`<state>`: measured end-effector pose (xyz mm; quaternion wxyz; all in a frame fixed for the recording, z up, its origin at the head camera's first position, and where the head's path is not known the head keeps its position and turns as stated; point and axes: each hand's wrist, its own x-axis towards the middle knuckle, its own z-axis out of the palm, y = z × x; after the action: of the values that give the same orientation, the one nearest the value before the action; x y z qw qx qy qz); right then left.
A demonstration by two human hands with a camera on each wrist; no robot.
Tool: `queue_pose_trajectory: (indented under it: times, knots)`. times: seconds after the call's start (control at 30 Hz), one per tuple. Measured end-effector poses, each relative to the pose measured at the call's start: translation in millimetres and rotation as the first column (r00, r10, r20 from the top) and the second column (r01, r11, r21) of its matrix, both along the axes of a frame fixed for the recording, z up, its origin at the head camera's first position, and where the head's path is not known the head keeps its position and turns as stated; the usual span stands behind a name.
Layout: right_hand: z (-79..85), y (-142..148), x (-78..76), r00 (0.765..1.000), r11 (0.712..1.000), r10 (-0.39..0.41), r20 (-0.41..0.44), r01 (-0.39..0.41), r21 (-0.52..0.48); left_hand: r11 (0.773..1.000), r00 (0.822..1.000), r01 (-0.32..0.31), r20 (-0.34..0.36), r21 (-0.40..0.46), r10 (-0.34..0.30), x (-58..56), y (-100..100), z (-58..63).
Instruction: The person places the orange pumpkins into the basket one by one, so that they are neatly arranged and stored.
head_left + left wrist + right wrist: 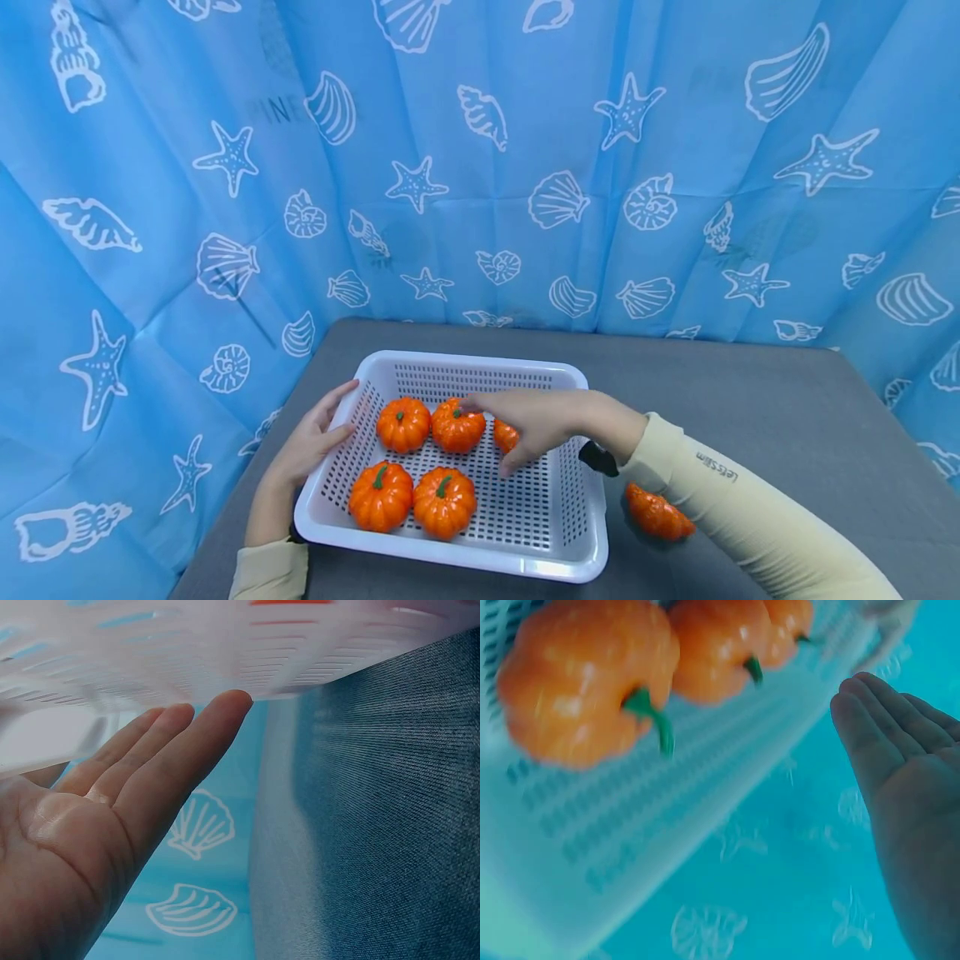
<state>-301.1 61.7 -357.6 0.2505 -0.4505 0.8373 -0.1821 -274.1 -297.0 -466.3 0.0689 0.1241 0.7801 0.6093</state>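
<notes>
A white slotted plastic basket [551, 569] holds several small orange pumpkins, among them a front pumpkin [444, 503] and a back one [403, 424]. My left hand [311, 446] holds the basket's left rim, thumb over the edge. In the left wrist view its straight fingers [176, 761] lie along the outside of the wall. Over the basket's right half, my right hand [536, 421] has its fingers extended and nothing in its grasp. It partly covers one pumpkin [506, 435]. The right wrist view shows its straight fingers [889, 724] apart from the pumpkins [589, 679].
Another orange pumpkin [658, 512] lies on its side on the grey table [750, 408], right of the basket and beside the right sleeve. A blue curtain [480, 167] printed with white shells and starfish hangs behind the table and along its left.
</notes>
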Motion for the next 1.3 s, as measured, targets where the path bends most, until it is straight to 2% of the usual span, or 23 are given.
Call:
queue_pose_trajectory:
  times: [0.23, 0.47, 0.6, 0.77, 0.9, 1.07, 1.2, 1.3]
  knots:
    - [10.1, 50.3, 3.6, 0.994, 0.984, -0.086, -0.061, 0.075, -0.163, 1.000, 1.000, -0.006, 0.007, -0.001, 0.006, 0.4, -1.5, -0.9]
    - [-1.8, 100.3, 15.1, 0.967, 0.943, -0.251, -0.050, 0.233, -0.238, 1.000, 1.000, -0.006, 0.004, -0.001, 0.006, -1.0, -3.0, -0.5]
    - [-19.7, 129.2, 25.1, 0.937, 0.908, -0.350, -0.022, 0.333, -0.254, 1.000, 1.000, 0.007, 0.005, 0.023, -0.007, -2.7, -2.7, -0.7]
    - [-48.0, 165.9, 42.9, 0.884, 0.853, -0.465, 0.054, 0.463, -0.239, 0.999, 1.000, 0.020, 0.008, 0.032, -0.020, -3.5, -1.7, -1.5]
    - [-71.9, 188.6, 53.8, 0.842, 0.813, -0.524, 0.127, 0.539, -0.220, 0.999, 1.000, 0.019, 0.008, 0.030, -0.019, -2.8, -1.4, -1.7]
    - [-98.3, 205.2, 64.0, 0.792, 0.771, -0.545, 0.275, 0.603, -0.208, 0.999, 1.000, 0.022, 0.006, 0.029, -0.022, -2.6, -1.0, -1.0]
    - [-115.6, 212.5, 69.9, 0.776, 0.749, -0.531, 0.341, 0.618, -0.240, 0.999, 1.000, 0.024, 0.001, 0.025, -0.024, -2.8, -1.4, -1.2]
    - [-125.6, 214.5, 72.1, 0.779, 0.742, -0.513, 0.360, 0.613, -0.271, 1.000, 1.000, 0.023, 0.000, 0.020, -0.023, -2.9, -1.7, -1.6]
